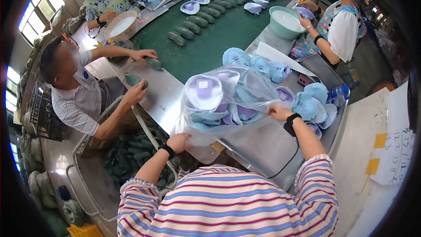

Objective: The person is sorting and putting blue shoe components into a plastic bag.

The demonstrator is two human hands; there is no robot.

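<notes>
A large clear plastic bag (258, 85) lies on the metal table in front of me, with several light blue and purple shoe uppers inside it. One upper (204, 92) shows its round purple inside with a white label. My left hand (179, 142) is closed on the near left edge of the bag. On the other side, my right hand (280, 113) pinches the bag's right edge, and the plastic stretches between the two hands. More blue uppers (309, 103) lie in a pile just right of my right hand, outside the bag.
A green conveyor belt (162, 30) carries rows of dark green shoe lasts (188, 33) and uppers. At left a co-worker handles lasts above a cart (79, 166) full of them. Two others work beside basins (285, 21). A bottle (337, 94) stands at the right edge.
</notes>
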